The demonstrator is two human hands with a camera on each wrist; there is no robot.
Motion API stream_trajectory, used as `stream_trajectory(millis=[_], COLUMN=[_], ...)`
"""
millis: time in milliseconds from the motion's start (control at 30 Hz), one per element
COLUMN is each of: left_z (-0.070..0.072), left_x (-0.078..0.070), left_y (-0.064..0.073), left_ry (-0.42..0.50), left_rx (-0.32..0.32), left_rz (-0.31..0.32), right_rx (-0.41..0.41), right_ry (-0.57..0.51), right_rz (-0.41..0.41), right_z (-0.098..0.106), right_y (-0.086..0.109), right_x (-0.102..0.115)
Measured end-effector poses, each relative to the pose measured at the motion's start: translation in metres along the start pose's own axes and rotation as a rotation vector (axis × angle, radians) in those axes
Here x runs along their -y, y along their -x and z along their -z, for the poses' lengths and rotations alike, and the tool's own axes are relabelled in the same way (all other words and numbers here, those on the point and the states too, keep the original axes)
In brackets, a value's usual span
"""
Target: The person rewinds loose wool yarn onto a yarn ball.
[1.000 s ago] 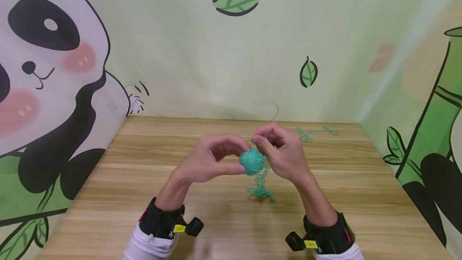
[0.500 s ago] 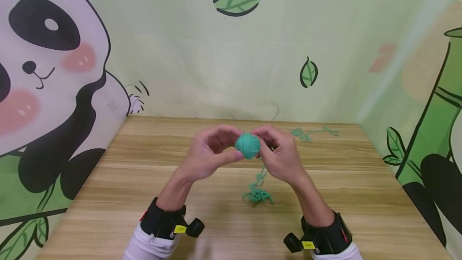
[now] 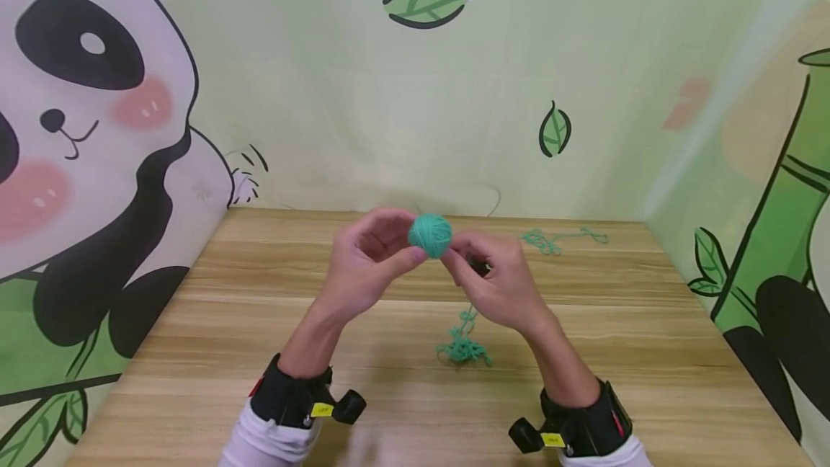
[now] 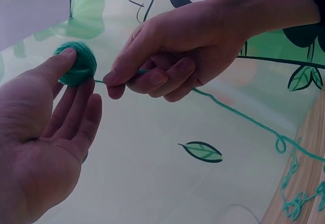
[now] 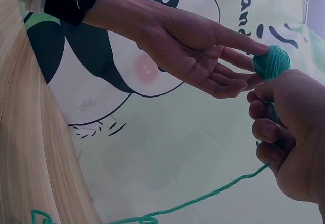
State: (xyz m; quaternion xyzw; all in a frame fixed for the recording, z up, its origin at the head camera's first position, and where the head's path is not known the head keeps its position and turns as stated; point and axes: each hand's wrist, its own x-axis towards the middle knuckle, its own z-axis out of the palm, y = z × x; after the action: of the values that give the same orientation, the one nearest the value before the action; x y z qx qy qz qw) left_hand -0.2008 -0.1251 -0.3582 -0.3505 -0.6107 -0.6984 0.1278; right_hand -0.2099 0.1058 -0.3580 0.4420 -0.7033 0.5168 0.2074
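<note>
Okay, that teal yarn ball sits higher now, left hand pinching it, right hand gripping its strand; probably another wrap.

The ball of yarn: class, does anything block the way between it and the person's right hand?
Nothing visible does. In the left wrist view, only the strand spans the small gap from the right hand to the ball of yarn, which the left hand holds.

Teal yarn ball, held aloft
Round, neatly wound, trailing 1 strand; a loose heap lies below on the counter, a tangle farther back.
</note>
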Motion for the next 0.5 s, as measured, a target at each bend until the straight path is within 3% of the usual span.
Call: stream_trajectory(millis=[300,500], left_z=[0.0010,0.0022], left_x=[-0.0004,0.0010], left_y=[-0.0014,-0.0038], left_ry=[-0.116,-0.207], left_rx=[-0.083,-0.106], left_rz=[-0.007,-0.046], right_rx=[0.048,0.070], right_ry=[0.100,0.132], right_rz=[0.041,0.019], right_z=[-0.0012,0.0026], right_y=[0.0003,0.0009], right_x=[0.0017,0.0055])
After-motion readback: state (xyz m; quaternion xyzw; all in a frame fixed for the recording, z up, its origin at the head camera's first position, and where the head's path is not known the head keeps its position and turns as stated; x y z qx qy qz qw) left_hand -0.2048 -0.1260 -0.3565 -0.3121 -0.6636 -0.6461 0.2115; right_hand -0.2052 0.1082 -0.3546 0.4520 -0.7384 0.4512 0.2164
